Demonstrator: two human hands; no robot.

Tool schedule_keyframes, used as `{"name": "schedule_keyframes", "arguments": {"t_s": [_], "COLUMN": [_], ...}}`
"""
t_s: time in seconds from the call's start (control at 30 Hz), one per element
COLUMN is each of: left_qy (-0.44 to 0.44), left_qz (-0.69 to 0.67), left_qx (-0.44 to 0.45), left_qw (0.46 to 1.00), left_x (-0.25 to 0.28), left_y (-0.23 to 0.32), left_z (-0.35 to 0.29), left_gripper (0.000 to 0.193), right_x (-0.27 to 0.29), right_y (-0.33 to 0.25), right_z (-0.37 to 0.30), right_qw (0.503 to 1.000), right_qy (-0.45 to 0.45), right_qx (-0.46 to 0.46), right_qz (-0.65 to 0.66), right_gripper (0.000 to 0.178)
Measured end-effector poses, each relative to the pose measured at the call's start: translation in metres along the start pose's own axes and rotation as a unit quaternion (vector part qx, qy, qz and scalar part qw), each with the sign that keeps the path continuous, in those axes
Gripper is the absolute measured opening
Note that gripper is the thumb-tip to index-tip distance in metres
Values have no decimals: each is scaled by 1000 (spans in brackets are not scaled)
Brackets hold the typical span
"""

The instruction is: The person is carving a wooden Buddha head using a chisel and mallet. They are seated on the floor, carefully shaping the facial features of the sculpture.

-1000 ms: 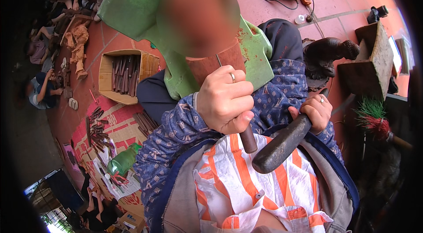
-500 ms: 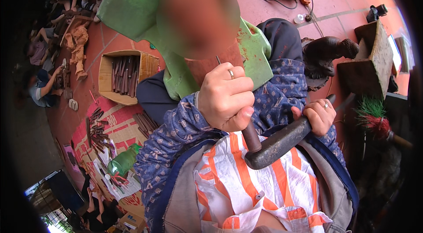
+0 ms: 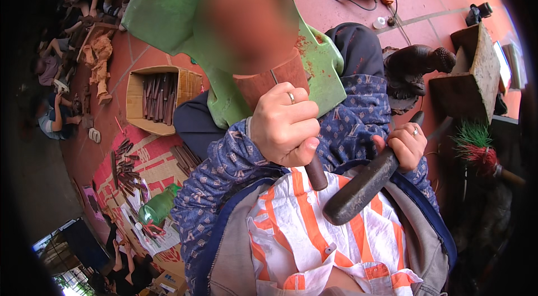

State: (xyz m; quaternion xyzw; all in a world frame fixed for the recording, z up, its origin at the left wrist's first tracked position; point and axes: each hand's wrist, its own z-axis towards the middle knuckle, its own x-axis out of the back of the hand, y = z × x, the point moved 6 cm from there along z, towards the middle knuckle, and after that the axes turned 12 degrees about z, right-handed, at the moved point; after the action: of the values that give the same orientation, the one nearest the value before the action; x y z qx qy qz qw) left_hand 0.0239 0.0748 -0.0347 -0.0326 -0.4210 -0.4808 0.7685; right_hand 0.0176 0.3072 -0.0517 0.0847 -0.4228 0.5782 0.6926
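Clasping a chisel of round brown handle and thin metal shank, the left grip is closed at the lower end of a rounded, reddish wooden workpiece, partly blurred, on a green plastic support. The right grip wraps a dark, club-shaped mallet, its blunt head just apart from the chisel.

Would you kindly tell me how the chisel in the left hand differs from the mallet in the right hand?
The chisel is slim, whereas the mallet is much thicker. The chisel looks brown toward its butt end; the mallet is dark grey-black. The chisel's butt points to the picture's lower right, the mallet's thick end to the lower left. Both are gripped in a hand.
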Motion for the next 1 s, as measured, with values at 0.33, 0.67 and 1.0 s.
{"name": "schedule_keyframes", "arguments": {"t_s": [0.33,0.67,1.0], "left_qy": [-38,-12,-36], "left_qz": [22,33,141], "left_qx": [-18,-27,-49], "left_qw": [999,999,988], "left_x": [-2,-9,-3], "left_y": [-1,-3,3], "left_z": [-3,-8,-11], "left_gripper": [28,34,27], "right_x": [-8,-15,-24], "right_y": [3,4,5], "right_z": [-6,-12,-12], "right_qw": [1000,1000,999], "right_qy": [5,-10,-12], "right_qx": [14,-1,-21], "right_qz": [-4,-26,-25], "right_gripper": [34,35,33]}}
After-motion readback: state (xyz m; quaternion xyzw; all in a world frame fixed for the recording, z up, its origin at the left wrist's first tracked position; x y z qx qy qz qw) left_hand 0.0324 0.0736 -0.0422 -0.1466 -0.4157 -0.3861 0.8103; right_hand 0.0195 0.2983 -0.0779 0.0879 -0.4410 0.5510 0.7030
